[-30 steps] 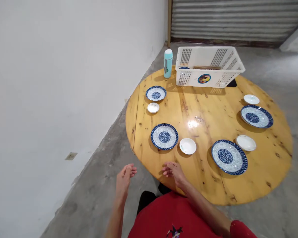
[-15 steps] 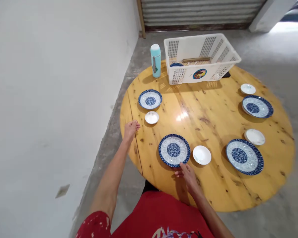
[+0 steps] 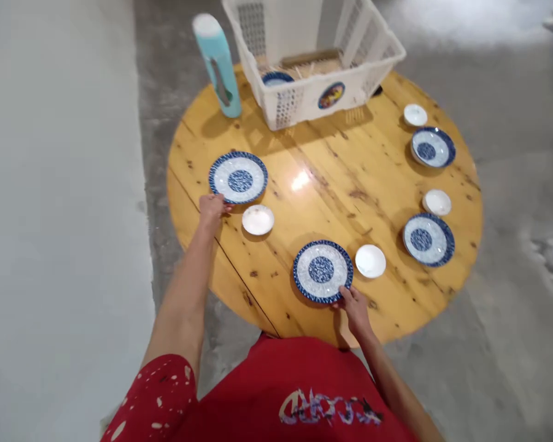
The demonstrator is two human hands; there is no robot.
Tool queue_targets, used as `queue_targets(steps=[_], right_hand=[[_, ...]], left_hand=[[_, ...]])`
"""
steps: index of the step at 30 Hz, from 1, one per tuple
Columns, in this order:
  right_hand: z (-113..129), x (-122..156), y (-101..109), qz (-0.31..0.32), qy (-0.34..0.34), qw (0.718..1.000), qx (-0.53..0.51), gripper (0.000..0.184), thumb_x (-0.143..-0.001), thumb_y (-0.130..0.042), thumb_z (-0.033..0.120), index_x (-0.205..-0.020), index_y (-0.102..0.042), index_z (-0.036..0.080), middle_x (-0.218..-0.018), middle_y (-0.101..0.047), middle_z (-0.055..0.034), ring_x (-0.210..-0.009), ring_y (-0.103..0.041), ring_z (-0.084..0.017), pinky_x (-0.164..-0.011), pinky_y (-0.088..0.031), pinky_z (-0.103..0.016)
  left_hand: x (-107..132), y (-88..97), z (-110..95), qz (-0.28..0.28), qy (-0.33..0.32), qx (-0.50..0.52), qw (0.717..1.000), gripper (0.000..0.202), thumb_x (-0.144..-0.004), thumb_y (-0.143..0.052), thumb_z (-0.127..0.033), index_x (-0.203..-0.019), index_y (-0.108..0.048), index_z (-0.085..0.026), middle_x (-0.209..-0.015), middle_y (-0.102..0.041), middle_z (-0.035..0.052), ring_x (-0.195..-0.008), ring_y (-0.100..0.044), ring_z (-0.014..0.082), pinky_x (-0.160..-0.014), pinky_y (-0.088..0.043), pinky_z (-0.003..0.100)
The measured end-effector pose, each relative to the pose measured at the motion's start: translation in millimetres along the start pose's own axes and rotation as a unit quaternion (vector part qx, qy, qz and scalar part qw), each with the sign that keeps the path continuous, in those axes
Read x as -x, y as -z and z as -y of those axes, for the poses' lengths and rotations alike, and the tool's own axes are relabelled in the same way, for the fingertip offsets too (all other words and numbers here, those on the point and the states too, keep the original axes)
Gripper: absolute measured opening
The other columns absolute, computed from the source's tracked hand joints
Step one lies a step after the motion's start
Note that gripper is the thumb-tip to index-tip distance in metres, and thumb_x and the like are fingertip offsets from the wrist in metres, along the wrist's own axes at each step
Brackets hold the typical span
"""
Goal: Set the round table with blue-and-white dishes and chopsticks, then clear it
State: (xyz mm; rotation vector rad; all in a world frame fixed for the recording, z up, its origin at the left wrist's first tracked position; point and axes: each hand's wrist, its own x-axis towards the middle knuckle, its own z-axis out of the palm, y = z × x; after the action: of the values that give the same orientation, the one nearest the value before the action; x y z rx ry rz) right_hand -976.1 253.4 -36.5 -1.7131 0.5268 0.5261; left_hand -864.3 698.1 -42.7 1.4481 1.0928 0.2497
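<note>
My left hand [image 3: 214,206] is closed on the near-left rim of a blue-and-white plate [image 3: 239,179] at the table's left side. A small white bowl [image 3: 258,220] sits just right of that hand. Nearer to me, my right hand [image 3: 352,303] pinches the lower right rim of a second blue-and-white plate [image 3: 321,270], its thumb on top and fingers partly hidden below. Close beside this plate, on its right, stands another small white bowl [image 3: 370,261].
On the round wooden table [image 3: 322,196], two blue-rimmed dishes [image 3: 428,239] and two small bowls [image 3: 437,202] stand at the right. A white plastic basket [image 3: 304,107] holding a blue-rimmed dish and a light-blue bottle [image 3: 221,70] are at the back. A white wall [image 3: 55,215] rises at left.
My left hand has moved forward from beside the small bowl and taken hold of the left plate's rim. My right hand has closed on the near plate's rim. The view has shifted.
</note>
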Motion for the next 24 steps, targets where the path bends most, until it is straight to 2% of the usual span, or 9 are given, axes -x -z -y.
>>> queue_targets(steps=[5, 7, 10, 13, 16, 18, 19, 21, 24], right_hand=[[4, -3, -1, -0.002, -0.015, 1.0, -0.017, 0.038, -0.072, -0.067, 0.053, -0.083, -0.062, 0.017, -0.066, -0.062, -0.0004, -0.054, -0.055, -0.015, -0.051, -0.051, -0.029], [3, -5, 1, 0.011, -0.018, 1.0, -0.019, 0.038, -0.073, -0.066, 0.053, -0.082, -0.062, 0.017, -0.066, -0.063, -0.0013, -0.053, -0.056, -0.016, -0.052, -0.052, -0.029], [0, -8, 4, 0.033, -0.017, 0.999, -0.018, 0.039, -0.075, -0.065, 0.055, -0.083, -0.06, 0.017, -0.065, -0.065, -0.0022, -0.052, -0.058, -0.017, -0.052, -0.052, -0.03], [2, -9, 11, 0.054, -0.005, 0.998, 0.036, 0.041, -0.081, -0.056, 0.058, -0.085, -0.06, 0.017, -0.062, -0.063, -0.0036, -0.052, -0.059, -0.019, -0.053, -0.05, -0.03], [13, -4, 20, -0.029, 0.078, 0.979, 0.188, 0.041, -0.088, -0.048, 0.056, -0.085, -0.062, 0.017, -0.067, -0.065, -0.0061, -0.06, -0.06, -0.02, -0.06, -0.046, -0.029], [25, 2, 25, -0.083, 0.139, 0.958, 0.236, 0.042, -0.093, -0.043, 0.054, -0.09, -0.064, 0.018, -0.072, -0.066, -0.006, -0.063, -0.06, -0.019, -0.064, -0.044, -0.028], [31, 5, 26, -0.082, 0.157, 0.958, 0.224, 0.044, -0.095, -0.04, 0.055, -0.094, -0.065, 0.018, -0.073, -0.066, -0.0052, -0.062, -0.059, -0.017, -0.064, -0.044, -0.027], [43, 9, 25, -0.033, 0.17, 0.971, 0.166, 0.05, -0.097, -0.034, 0.057, -0.097, -0.064, 0.018, -0.072, -0.065, -0.0033, -0.056, -0.056, -0.014, -0.062, -0.043, -0.026], [52, 9, 20, 0.009, 0.177, 0.976, 0.127, 0.048, -0.096, -0.039, 0.058, -0.1, -0.064, 0.017, -0.068, -0.062, -0.0014, -0.054, -0.054, -0.014, -0.059, -0.041, -0.025]], left_hand=[[10, 5.1, -2, -0.01, -0.044, -0.016, 0.999, 0.011, -0.09, -0.05, -0.011, -0.08, -0.054, -0.008, -0.069, -0.06, -0.002, -0.058, -0.055, 0.0052, -0.059, -0.044, 0.019], [26, 14.2, -5, -0.024, -0.07, -0.006, 0.997, 0.018, -0.088, -0.055, -0.013, -0.071, -0.05, -0.014, -0.062, -0.056, -0.0034, -0.056, -0.054, 0.0071, -0.056, -0.046, 0.021], [65, 27.1, -9, -0.005, -0.116, 0.007, 0.993, 0.027, -0.082, -0.063, -0.021, -0.061, -0.046, -0.018, -0.055, -0.049, -0.0046, -0.051, -0.051, 0.0082, -0.051, -0.047, 0.022], [116, 28.8, -5, 0.058, -0.14, -0.003, 0.988, 0.023, -0.077, -0.067, -0.03, -0.063, -0.053, -0.018, -0.056, -0.05, -0.004, -0.051, -0.049, 0.0085, -0.049, -0.047, 0.022], [165, 17.1, 10, 0.126, -0.114, -0.028, 0.985, 0.021, -0.073, -0.066, -0.036, -0.068, -0.06, -0.016, -0.06, -0.054, -0.0031, -0.053, -0.05, 0.0096, -0.049, -0.047, 0.022], [192, 5.5, 23, 0.182, -0.089, -0.052, 0.978, 0.022, -0.074, -0.065, -0.038, -0.071, -0.062, -0.016, -0.063, -0.057, -0.0021, -0.054, -0.05, 0.0107, -0.05, -0.048, 0.023], [204, -0.5, 30, 0.207, -0.079, -0.065, 0.973, 0.022, -0.074, -0.064, -0.039, -0.07, -0.062, -0.017, -0.063, -0.057, -0.0017, -0.055, -0.05, 0.0111, -0.051, -0.048, 0.023], [221, -11.5, 43, 0.254, -0.072, -0.091, 0.96, 0.025, -0.077, -0.062, -0.04, -0.068, -0.061, -0.017, -0.063, -0.056, -0.0011, -0.056, -0.05, 0.0121, -0.052, -0.047, 0.024], [235, -24.1, 56, 0.305, -0.077, -0.125, 0.941, 0.03, -0.081, -0.059, -0.042, -0.063, -0.056, -0.018, -0.06, -0.054, -0.0007, -0.056, -0.051, 0.0132, -0.053, -0.046, 0.024]])
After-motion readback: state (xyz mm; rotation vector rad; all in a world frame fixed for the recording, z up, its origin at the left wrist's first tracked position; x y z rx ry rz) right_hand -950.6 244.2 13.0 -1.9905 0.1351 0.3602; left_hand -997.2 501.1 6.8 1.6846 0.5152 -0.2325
